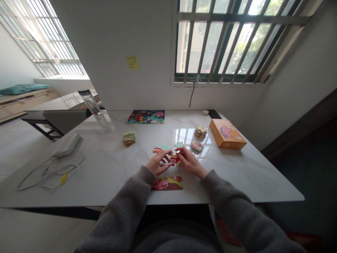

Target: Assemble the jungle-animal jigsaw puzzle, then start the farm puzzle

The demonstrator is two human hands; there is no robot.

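Note:
Jigsaw pieces with a red barn picture (173,161) lie on the white table between my hands. My left hand (159,162) rests at their left side, fingers spread and curved, with nothing gripped. On the right, my right hand (190,161) has its thumb and fingers bent at the pieces' right edge; whether it pinches one is too small to tell. A light green piece (179,144) lies just beyond its fingertips. A joined strip with a blue and red picture (160,148) is behind my left hand. Nearer the table's front edge lies a strip with a pink pig (168,183).
Piece stacks stand at the left (129,139) and right (200,132), with a smaller pile (197,146) below. An orange box (226,134) sits at the right. Behind lies a colourful picture sheet (146,117). A glass bottle (93,107) and a white device with cable (67,145) are left.

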